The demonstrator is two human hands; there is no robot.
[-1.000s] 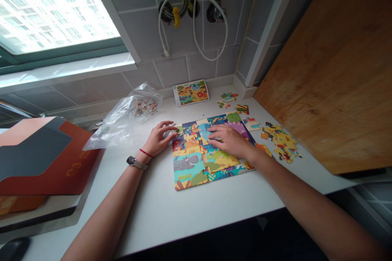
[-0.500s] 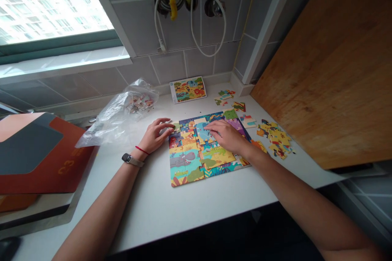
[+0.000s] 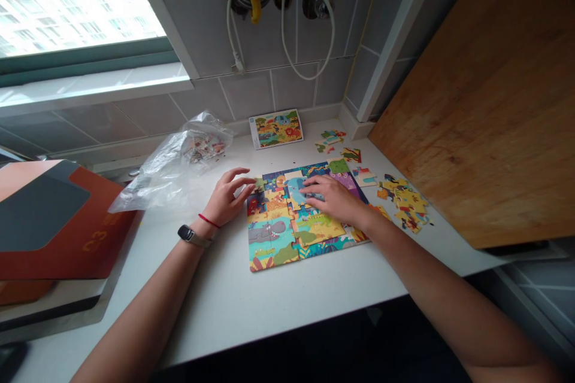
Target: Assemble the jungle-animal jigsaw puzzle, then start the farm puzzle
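Observation:
A colourful animal jigsaw puzzle, partly put together on its board, lies on the white counter. My right hand rests over its middle, fingers spread on a blue elephant piece; nothing is visibly gripped. At the puzzle's left edge is my left hand, its fingers apart and curved, the tips close to a green corner piece. Whether those tips touch the piece I cannot tell. Part of the puzzle is hidden beneath my right hand.
Loose puzzle pieces lie in a heap on the right, with more pieces farther back. A picture card leans at the wall. A clear plastic bag and an orange-grey box are on the left.
The fingers of my right hand have spread apart over the elephant piece. My left hand's fingers have opened and lifted slightly from the corner piece.

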